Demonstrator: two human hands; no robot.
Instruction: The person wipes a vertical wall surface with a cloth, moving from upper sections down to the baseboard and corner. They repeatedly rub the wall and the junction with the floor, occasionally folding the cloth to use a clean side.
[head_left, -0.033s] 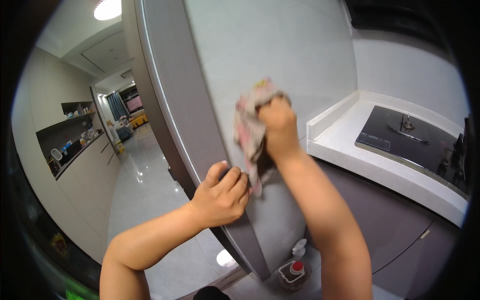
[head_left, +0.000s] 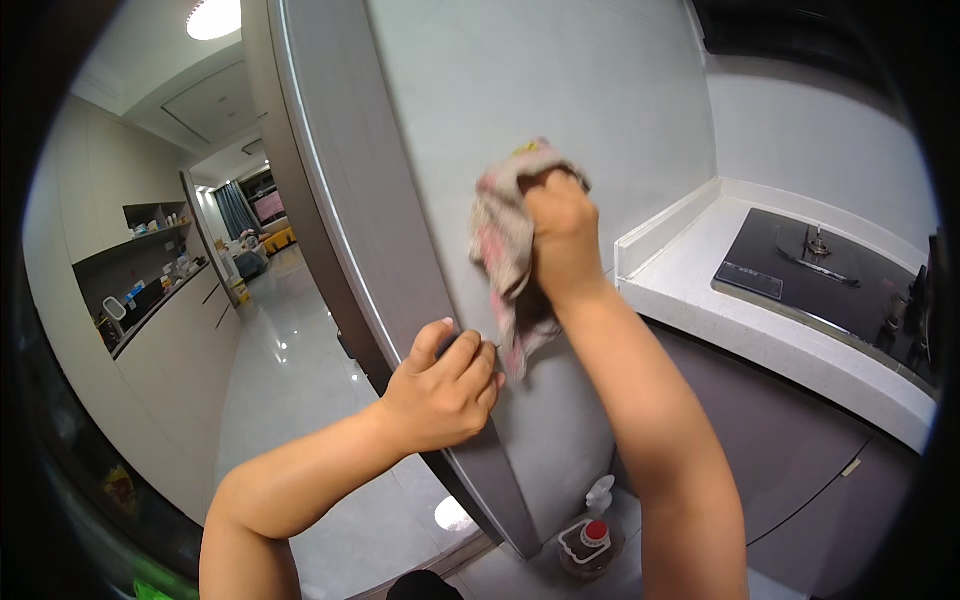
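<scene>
My right hand [head_left: 565, 235] is closed round a crumpled cloth [head_left: 505, 235], greyish with pink patches and a bit of yellow at its top. The cloth lies against the pale grey wall panel [head_left: 570, 90], and its lower end hangs down beside my other hand. My left hand [head_left: 445, 385] is curled on the grey door frame [head_left: 375, 190], its fingers bent at the frame's edge and its thumb raised apart. A small dark patch shows between thumb and forefinger; what it is I cannot tell.
On the right, a white counter [head_left: 680, 265] carries a black glass cooktop [head_left: 820, 270], with grey cabinets [head_left: 740, 410] below. A red-capped jug [head_left: 592, 550] and a white spray nozzle [head_left: 600, 493] stand low by the wall. Left of the frame, a tiled hallway [head_left: 270, 390] runs past cabinets [head_left: 180, 340].
My right hand and the cloth have moved slightly upward along the panel, and the cloth's folds have spread a little. My left hand has stayed in place.
</scene>
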